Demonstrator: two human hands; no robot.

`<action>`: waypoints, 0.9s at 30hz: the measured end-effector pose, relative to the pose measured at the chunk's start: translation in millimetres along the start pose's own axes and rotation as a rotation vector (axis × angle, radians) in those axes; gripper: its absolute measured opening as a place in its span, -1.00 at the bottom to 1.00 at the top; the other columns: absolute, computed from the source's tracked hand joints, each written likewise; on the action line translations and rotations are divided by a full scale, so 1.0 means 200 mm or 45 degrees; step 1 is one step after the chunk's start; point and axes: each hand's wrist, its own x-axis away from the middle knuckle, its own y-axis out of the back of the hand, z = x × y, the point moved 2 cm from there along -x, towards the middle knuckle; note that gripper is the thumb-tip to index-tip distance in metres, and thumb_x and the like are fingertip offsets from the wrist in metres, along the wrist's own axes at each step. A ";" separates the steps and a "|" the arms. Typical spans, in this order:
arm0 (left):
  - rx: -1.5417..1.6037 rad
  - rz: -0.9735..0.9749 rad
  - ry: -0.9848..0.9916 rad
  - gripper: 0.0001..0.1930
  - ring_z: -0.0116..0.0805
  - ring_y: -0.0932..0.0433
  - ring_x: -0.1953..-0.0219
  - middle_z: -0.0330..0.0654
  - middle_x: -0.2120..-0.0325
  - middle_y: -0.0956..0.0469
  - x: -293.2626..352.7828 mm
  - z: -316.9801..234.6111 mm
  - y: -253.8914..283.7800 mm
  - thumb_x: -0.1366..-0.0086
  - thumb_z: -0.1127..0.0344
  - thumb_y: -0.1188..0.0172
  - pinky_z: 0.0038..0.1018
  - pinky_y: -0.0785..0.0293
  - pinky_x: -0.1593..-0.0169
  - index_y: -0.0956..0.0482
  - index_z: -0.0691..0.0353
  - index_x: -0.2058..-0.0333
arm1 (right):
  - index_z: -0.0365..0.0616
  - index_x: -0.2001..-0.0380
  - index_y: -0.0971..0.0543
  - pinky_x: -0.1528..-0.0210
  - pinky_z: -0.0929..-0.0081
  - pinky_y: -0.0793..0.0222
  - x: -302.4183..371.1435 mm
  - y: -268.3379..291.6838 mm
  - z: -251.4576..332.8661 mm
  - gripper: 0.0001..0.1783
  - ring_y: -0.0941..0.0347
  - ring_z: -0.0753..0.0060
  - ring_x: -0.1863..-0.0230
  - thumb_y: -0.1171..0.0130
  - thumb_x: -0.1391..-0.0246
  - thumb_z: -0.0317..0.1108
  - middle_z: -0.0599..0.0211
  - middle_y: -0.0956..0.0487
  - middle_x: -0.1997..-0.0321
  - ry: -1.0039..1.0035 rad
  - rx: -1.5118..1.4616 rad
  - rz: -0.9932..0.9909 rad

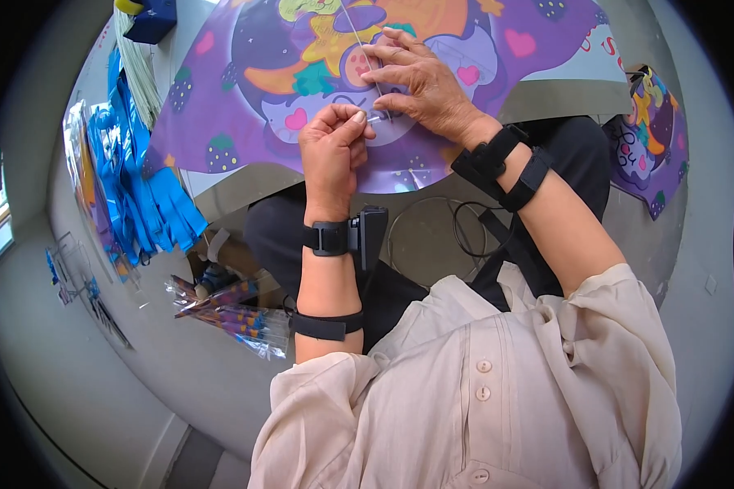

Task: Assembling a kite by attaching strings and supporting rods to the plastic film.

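Purple kite (pixel 326 61) with a cartoon print lies face up on a grey counter (pixel 563 101), directly ahead of the seated person and under both hands. A thin pale rod (pixel 356 31) runs over it, its long axis slanting from the top edge down and slightly right to the gap between the hands. The right hand (pixel 424 85) is nearer the rod: it reaches in from the right, fingers spread and curved, fingertips at the rod's side; whether they grip it, I cannot tell. The left hand (pixel 332 151) sits just left of the rod's lower end, thumb and forefinger pinched on what seems a small clear piece (pixel 375 120) pointing right. That piece is mostly covered by fingertips, and whether it touches the rod is unclear. The far part of the kite and the rod's upper end are cut off by the picture's top.
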 end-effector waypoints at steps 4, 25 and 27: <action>-0.055 0.025 0.028 -0.98 -0.69 -0.17 0.75 -0.23 0.60 -0.46 -0.01 -0.01 -0.01 -0.21 0.47 -0.10 -0.74 -0.01 0.69 -0.45 0.25 0.38 | 0.08 0.23 -0.63 -0.28 0.34 -0.03 0.01 -0.01 -0.03 -0.62 -0.10 0.23 -0.28 -0.31 0.24 -0.18 0.51 -0.42 -0.13 0.051 -0.040 -0.064; -0.487 -0.280 0.067 -0.96 -0.71 -0.17 0.81 -0.21 0.69 -0.51 0.00 -0.01 -0.16 -0.13 0.44 -0.20 -0.72 0.04 0.75 -0.53 0.25 0.43 | 0.08 0.26 -0.64 -0.24 0.38 -0.12 0.01 -0.02 -0.04 -0.66 -0.22 0.31 -0.17 -0.27 0.23 -0.23 0.56 -0.48 -0.06 0.108 -0.006 -0.111; -0.462 -0.309 0.072 -0.96 -0.71 -0.18 0.81 -0.22 0.69 -0.51 0.01 -0.01 -0.16 -0.13 0.44 -0.20 -0.73 0.03 0.75 -0.53 0.25 0.43 | 0.07 0.22 -0.62 -0.23 0.39 -0.13 0.00 -0.01 -0.03 -0.66 -0.20 0.31 -0.18 -0.26 0.19 -0.27 0.56 -0.46 -0.08 0.108 -0.012 -0.090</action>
